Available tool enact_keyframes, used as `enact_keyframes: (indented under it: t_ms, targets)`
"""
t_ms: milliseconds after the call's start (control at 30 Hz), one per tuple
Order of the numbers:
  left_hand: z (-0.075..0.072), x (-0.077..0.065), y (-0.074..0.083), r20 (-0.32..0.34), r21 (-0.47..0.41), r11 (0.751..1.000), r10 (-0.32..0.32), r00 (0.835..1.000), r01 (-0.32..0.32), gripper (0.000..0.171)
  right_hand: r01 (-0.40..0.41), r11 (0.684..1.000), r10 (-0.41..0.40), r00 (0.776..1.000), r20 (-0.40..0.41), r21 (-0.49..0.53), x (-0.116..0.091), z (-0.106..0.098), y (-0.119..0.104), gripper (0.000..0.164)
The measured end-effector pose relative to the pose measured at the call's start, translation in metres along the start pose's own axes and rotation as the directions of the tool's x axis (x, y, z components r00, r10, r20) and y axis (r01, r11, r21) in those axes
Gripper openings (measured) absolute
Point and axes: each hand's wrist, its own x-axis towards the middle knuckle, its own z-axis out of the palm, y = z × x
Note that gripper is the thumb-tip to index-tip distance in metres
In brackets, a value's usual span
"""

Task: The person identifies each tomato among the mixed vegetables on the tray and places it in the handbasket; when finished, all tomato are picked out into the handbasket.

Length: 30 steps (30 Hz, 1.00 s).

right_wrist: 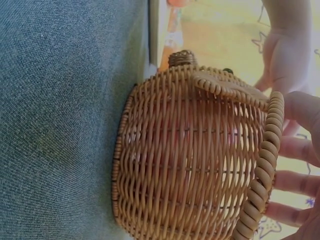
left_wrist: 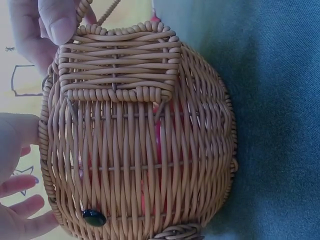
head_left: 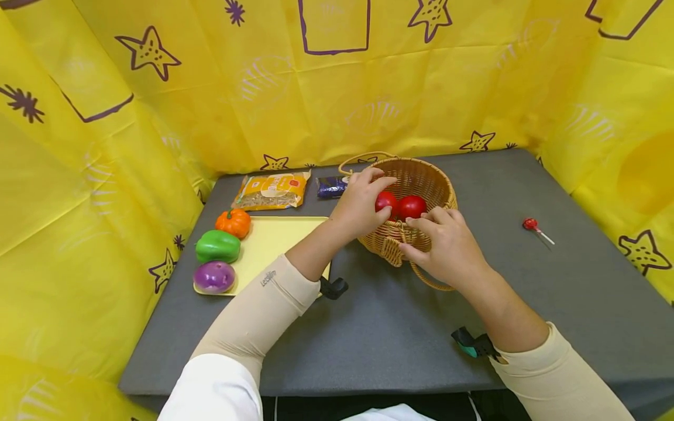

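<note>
A wicker basket [head_left: 426, 178] stands at the back middle of the table, its woven front flap [left_wrist: 117, 65] large in the left wrist view. Two glossy red round fruits [head_left: 412, 207] lie inside it, partly hidden by my hands. My left hand [head_left: 360, 202] is at the basket's left rim, fingers spread and bent over the opening beside the left fruit. At the front right rim is my right hand [head_left: 447, 245], its fingers reaching over the edge and its thumb outside. Rope-like handles [right_wrist: 262, 170] hang at the basket's sides. Neither hand is closed around anything.
Left of the basket, a pale yellow tray [head_left: 279, 240] has an orange pumpkin [head_left: 233, 223], a green bell pepper [head_left: 217, 246] and a purple vegetable [head_left: 214, 277] along its left side. Behind are an orange food bag [head_left: 274, 190] and a dark blue packet [head_left: 330, 187]. A red lollipop [head_left: 530, 224] lies right.
</note>
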Motion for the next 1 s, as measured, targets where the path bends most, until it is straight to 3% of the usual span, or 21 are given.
enact_keyframes:
  t_ms: [200,433,633,800,900,1000]
  targets:
    - [-0.005,-0.012,-0.003,-0.027,-0.012,1.000,-0.001,1.000,0.001,0.054,-0.006,1.000,0.006,1.000,0.002,0.005,0.000,0.000,-0.001,0.046]
    - [-0.016,-0.036,-0.011,-0.062,-0.039,0.999,-0.036,0.997,0.034,0.057,0.023,1.000,-0.023,0.999,-0.027,0.003,-0.002,0.002,0.001,0.049]
    - [-0.028,-0.067,-0.027,-0.033,-0.026,0.986,-0.168,0.985,0.167,0.064,0.000,1.000,0.000,1.000,0.013,-0.002,-0.007,0.002,0.003,0.051]
    - [-0.032,-0.096,-0.047,0.015,0.014,0.945,-0.326,0.945,0.325,0.078,-0.048,0.999,0.047,0.994,0.100,0.004,-0.011,-0.002,0.004,0.055]
    - [-0.034,-0.114,-0.058,0.013,0.032,0.933,-0.359,0.933,0.358,0.084,-0.079,0.996,0.074,0.987,0.143,0.029,-0.011,-0.006,0.005,0.059]
    - [-0.038,-0.131,-0.068,-0.019,0.054,0.933,-0.356,0.934,0.357,0.087,-0.128,0.991,0.117,0.975,0.189,0.043,-0.012,-0.011,0.006,0.065]
